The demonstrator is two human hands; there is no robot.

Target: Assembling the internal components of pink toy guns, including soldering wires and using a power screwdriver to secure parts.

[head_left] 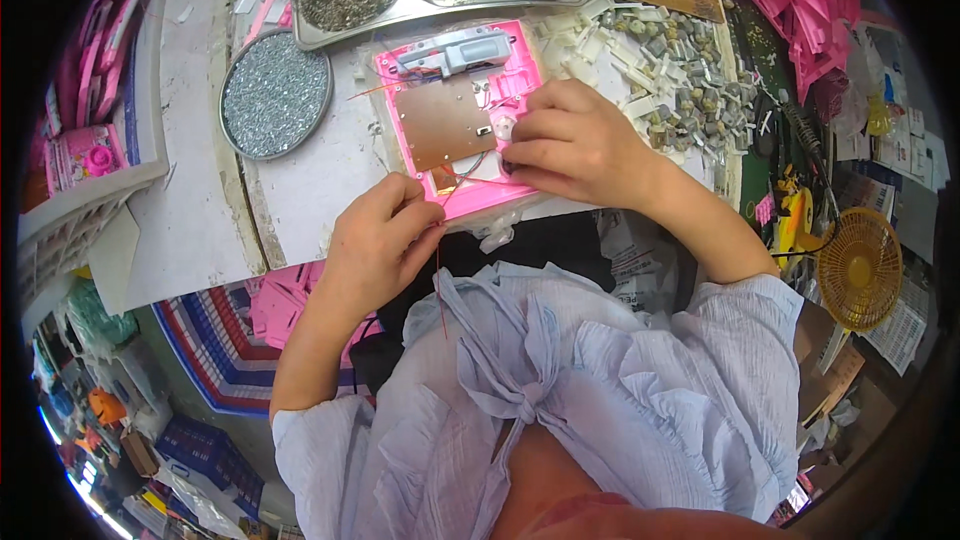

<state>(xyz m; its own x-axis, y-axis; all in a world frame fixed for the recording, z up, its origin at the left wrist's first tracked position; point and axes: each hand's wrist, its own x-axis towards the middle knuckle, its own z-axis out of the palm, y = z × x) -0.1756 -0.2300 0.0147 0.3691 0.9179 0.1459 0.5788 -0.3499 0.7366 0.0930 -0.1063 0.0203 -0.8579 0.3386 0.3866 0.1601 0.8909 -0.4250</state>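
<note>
A pink plastic casing (470, 202) lies on the bench in front of me. It holds a brown circuit board (440, 122), a grey plastic housing (470, 53) along its far side, and thin wires. My left hand (385, 230) is at the near left corner, thumb and fingertips pinched on a thin red wire (441, 285) that hangs down over the bench edge. My right hand (575, 145) is closed over the casing's right side, its fingers curled by a small white round part (504, 128). Whatever lies under those fingertips is hidden.
Left of the casing stands a round dish (275, 95) of small screws. A metal tray (420, 5) with small metal parts sits at the back. Many white-and-grey small parts (690, 90) are heaped on the right. A yellow fan (860, 265) is at far right.
</note>
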